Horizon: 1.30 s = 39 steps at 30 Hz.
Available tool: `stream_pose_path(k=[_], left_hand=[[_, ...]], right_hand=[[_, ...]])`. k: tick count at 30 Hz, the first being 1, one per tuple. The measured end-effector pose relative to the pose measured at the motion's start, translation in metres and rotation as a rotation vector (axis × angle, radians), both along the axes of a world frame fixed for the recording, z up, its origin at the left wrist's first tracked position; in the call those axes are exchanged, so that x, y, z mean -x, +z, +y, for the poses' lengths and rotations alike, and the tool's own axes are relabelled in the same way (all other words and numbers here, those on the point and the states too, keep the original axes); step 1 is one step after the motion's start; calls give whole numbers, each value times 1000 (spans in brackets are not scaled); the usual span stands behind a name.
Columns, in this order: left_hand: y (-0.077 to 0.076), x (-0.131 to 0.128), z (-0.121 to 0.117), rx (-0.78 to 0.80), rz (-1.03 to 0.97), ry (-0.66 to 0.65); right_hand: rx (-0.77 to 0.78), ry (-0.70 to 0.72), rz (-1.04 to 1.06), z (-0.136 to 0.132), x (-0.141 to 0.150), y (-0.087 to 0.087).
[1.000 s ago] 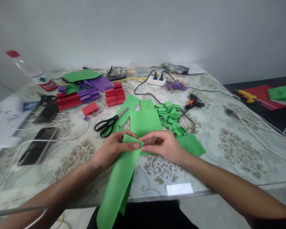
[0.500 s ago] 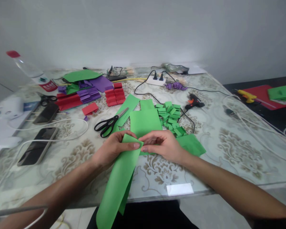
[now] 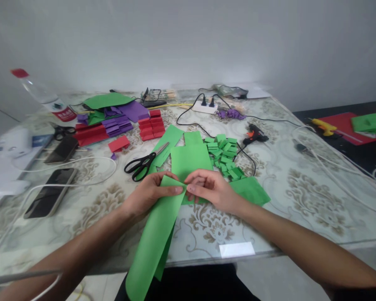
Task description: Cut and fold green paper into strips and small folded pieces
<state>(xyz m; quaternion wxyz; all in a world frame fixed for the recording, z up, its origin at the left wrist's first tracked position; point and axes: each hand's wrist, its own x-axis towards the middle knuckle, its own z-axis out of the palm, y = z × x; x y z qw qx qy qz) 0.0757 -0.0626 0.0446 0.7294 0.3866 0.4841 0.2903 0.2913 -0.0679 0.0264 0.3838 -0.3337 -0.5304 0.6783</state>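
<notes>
A long sheet of green paper (image 3: 158,234), bent over on itself, hangs down past the table's front edge toward my lap. My left hand (image 3: 153,192) is closed on its upper end, thumb lying on top. At the upper right corner, my right hand (image 3: 211,190) pinches the paper between thumb and fingers. Under and behind my hands lies a flat green sheet (image 3: 191,161). Black-handled scissors (image 3: 147,161) rest on green strips (image 3: 172,136) left of it. A heap of small folded green pieces (image 3: 225,154) sits to the right, above another green sheet (image 3: 252,190).
Red folded paper (image 3: 152,127) and purple folded paper (image 3: 117,125) lie at the back left near a bottle (image 3: 58,106). Two phones, one nearer (image 3: 52,192), lie left among white cables. A power strip (image 3: 204,106) and a black glue gun (image 3: 255,134) stand behind.
My right thumb has shifted up onto the paper's corner, and the fingers have curled in slightly. My left hand keeps its hold almost unmoved.
</notes>
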Motion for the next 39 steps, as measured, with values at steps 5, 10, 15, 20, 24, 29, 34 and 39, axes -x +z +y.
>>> stream_pose_path(k=[5,10,15,20,24,29,34,39], left_hand=[[-3,-1,1,-15,41,-13],[-6,-1,-1,-20,36,-42],[-8,2,5,-35,-24,0],[-11,6,15,-131,13,64],[-13,7,16,-180,-1,76],[-15,5,13,-225,25,70],[-15,5,12,-217,72,27],[-19,7,16,-256,117,28]], right_hand=[[32,68,-58,-2,3,-1],[18,43,-100,-4,6,0],[-20,-33,-145,2,3,-2],[-40,-78,-166,10,0,-7],[-46,-86,-169,11,0,-7],[-58,-92,-169,12,0,-6],[-75,-118,-176,13,-1,-8],[-80,-121,-177,15,-1,-11]])
